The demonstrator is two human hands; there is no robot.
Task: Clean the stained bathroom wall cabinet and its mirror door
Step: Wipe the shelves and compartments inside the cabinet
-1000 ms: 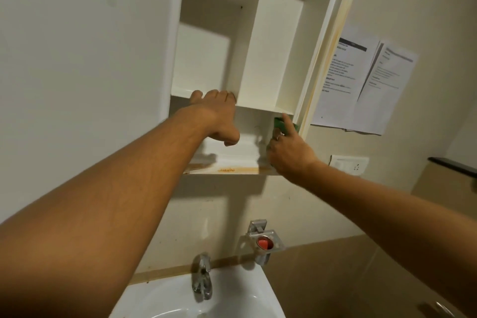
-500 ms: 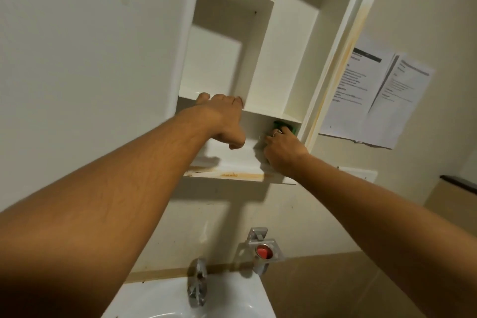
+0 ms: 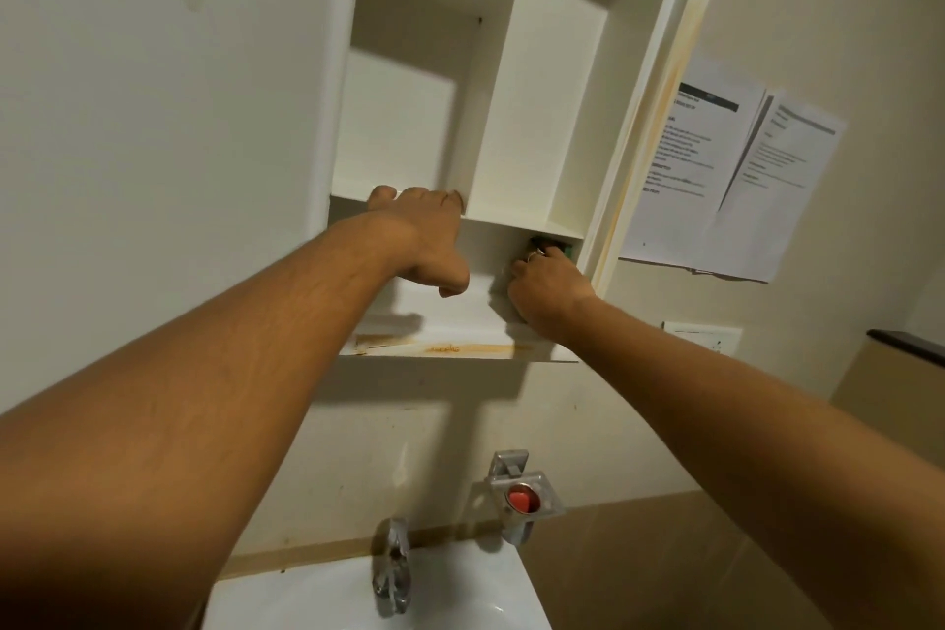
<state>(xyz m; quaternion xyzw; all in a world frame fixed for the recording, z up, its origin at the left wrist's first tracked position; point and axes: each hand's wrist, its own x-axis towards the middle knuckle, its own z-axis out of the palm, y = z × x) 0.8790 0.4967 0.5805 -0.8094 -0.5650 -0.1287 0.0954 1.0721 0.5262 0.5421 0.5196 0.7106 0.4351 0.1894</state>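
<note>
The white wall cabinet (image 3: 532, 128) hangs open above the basin, its shelves bare. Orange-brown stains streak the front edge of its bottom shelf (image 3: 460, 349) and the edge of the open door (image 3: 665, 118) on the right. My left hand (image 3: 424, 240) grips the front edge of the middle shelf, fingers curled over it and thumb below. My right hand (image 3: 542, 292) is inside the lowest compartment at its right end, holding a green scrub sponge (image 3: 555, 246) against the inner corner. Only a sliver of the sponge shows past my fingers.
A white basin (image 3: 460, 599) with a chrome tap (image 3: 391, 563) lies below. A chrome holder (image 3: 521, 496) with something red in it is fixed to the wall. Printed papers (image 3: 726, 169) and a white socket (image 3: 703, 335) are on the right wall.
My right hand has pushed the sponge from the compartment's front right edge deeper into its right corner. My left hand keeps its grip on the shelf. The camera has moved slightly.
</note>
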